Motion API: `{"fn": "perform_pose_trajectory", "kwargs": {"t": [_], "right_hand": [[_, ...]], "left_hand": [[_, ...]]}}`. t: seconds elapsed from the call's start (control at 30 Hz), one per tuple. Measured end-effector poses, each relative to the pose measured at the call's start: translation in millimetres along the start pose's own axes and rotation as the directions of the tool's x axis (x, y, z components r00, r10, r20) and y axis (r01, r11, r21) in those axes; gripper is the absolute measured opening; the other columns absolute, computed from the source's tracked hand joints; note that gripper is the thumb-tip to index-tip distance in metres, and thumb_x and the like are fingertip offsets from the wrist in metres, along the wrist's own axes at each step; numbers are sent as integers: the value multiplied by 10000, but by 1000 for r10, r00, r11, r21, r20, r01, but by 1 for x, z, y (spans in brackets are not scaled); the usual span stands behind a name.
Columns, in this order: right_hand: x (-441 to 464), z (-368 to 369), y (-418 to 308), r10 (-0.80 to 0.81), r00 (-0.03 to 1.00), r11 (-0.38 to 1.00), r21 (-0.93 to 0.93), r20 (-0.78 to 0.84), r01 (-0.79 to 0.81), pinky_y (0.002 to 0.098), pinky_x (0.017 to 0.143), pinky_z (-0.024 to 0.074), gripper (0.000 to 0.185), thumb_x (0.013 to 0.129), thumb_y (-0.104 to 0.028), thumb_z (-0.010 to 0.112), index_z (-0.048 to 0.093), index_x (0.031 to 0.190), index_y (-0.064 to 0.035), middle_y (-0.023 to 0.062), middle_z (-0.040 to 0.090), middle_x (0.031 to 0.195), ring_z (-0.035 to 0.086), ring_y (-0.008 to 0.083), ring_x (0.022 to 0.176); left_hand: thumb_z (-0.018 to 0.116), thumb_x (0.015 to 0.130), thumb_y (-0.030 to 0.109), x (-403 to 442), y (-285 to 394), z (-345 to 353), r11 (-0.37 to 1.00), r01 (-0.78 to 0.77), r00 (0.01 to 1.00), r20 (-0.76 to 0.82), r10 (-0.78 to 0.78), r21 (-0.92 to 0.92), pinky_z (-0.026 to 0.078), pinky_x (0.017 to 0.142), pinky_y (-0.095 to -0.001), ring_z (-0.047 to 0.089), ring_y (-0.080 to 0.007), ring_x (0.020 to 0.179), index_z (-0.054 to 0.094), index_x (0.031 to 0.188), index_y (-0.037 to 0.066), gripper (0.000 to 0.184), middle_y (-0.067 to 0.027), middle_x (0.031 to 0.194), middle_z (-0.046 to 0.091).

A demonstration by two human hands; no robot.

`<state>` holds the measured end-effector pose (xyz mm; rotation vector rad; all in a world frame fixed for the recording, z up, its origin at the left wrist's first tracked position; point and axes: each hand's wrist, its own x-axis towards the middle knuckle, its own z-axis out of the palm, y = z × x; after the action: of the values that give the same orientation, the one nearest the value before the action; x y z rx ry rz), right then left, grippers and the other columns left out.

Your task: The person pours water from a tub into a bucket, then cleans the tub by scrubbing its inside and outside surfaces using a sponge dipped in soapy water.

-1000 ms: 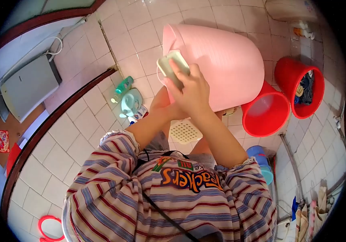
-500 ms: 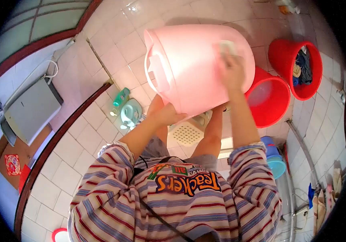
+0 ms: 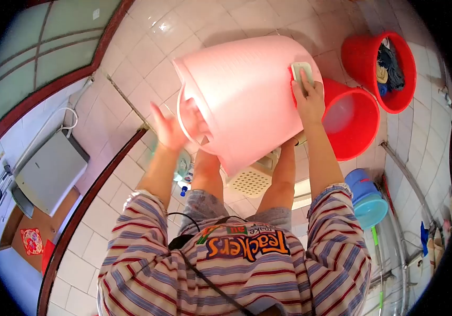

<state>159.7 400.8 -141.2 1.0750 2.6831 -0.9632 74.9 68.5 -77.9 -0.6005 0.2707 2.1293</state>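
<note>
A large pink bucket (image 3: 249,100) lies tilted on its side in front of me, its opening toward the left. My right hand (image 3: 310,97) grips a scrub brush (image 3: 301,68) with a white back and red bristles, pressed to the bucket's side near its base. At the opening, my left hand (image 3: 172,129) is slightly blurred with its fingers spread. It is beside the bucket's pale handle (image 3: 180,113), and part of the hand shows behind that handle. Whether it touches the rim cannot be made out.
A red bucket (image 3: 371,124) stands right of the pink one, and another red bucket (image 3: 348,58) behind it holds dark cloths. Between my legs is a cream stool (image 3: 249,181) with holes. Blue basins (image 3: 369,208) are at the right, bottles (image 3: 183,171) by my left leg.
My left hand has let go of the bucket's lower rim and moved up and left to the opening. The bucket has tilted, and the right hand's brush has shifted slightly right.
</note>
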Motion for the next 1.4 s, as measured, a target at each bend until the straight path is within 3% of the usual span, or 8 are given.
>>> {"fn": "perform_pose_trajectory", "kwargs": {"t": [0.17, 0.27, 0.5, 0.6, 0.77, 1.0, 1.23, 1.4], "right_hand": [[-2, 4, 10, -14, 996, 997, 75, -92, 21, 327, 718, 468, 436, 813, -415, 611, 586, 1222, -268, 87, 511, 919, 554, 230, 800], [-13, 2, 7, 132, 990, 986, 108, -47, -126, 330, 780, 448, 431, 855, -395, 573, 561, 1253, -230, 97, 513, 967, 534, 226, 859], [-74, -24, -141, -568, 822, 733, 477, 38, 484, 330, 740, 476, 409, 747, -207, 691, 638, 1153, -198, 108, 558, 945, 569, 261, 834], [-57, 9, -122, -573, 819, 732, 440, -14, 520, 328, 729, 485, 392, 735, -207, 700, 655, 1125, -205, 124, 581, 976, 582, 270, 842], [42, 16, -69, 56, 998, 979, 200, -35, -48, 368, 801, 475, 399, 797, -405, 633, 617, 1175, -281, 85, 583, 1043, 575, 263, 916], [-100, 8, -136, -584, 811, 693, 505, -23, 514, 372, 696, 478, 438, 736, -310, 678, 619, 1163, -235, 127, 554, 942, 572, 276, 796], [27, 39, -95, -183, 979, 965, 171, -93, 197, 392, 745, 497, 330, 769, -339, 659, 664, 1078, -223, 141, 588, 921, 589, 317, 838], [-53, 12, -121, -454, 891, 843, 320, -6, 432, 373, 694, 466, 416, 750, -329, 667, 635, 1146, -206, 120, 515, 895, 540, 296, 808]], "left_hand": [[609, 819, 363, 93, 63, 21, 730, 283, 863, -497, 89, 622, 526, 790, -389, 599, -255, 992, 502, 1170, -2, 517, -138, 1124, 585], [597, 751, 11, 72, 43, 36, 696, 297, 898, -439, 30, 654, 533, 753, -329, 627, -214, 905, 537, 1117, 6, 372, -111, 1026, 623], [568, 707, -105, 22, -60, 51, 667, 114, 945, -287, 156, 736, 509, 816, -316, 609, -189, 941, 540, 1094, -19, 398, -91, 1036, 603], [546, 694, -120, -8, -72, 24, 602, 201, 923, -355, 148, 773, 485, 845, -308, 593, -178, 983, 536, 1118, -14, 437, -82, 1048, 612], [544, 685, -109, -6, -74, 33, 513, 377, 881, -470, 58, 771, 462, 859, -302, 583, -159, 972, 544, 1134, -15, 458, -76, 1073, 613], [583, 697, -59, -2, -73, 58, 290, 427, 877, -471, 98, 856, 474, 795, -281, 586, -146, 926, 580, 1068, -29, 372, -66, 1020, 628], [606, 699, -34, -23, -85, 26, 210, 471, 873, -486, 23, 857, 475, 773, -276, 582, -132, 895, 583, 1046, -29, 348, -49, 978, 627], [611, 693, -30, -17, -79, 15, 23, 582, 812, -581, -50, 813, 480, 755, -292, 578, -115, 899, 586, 1045, -15, 353, -47, 966, 633]]}}
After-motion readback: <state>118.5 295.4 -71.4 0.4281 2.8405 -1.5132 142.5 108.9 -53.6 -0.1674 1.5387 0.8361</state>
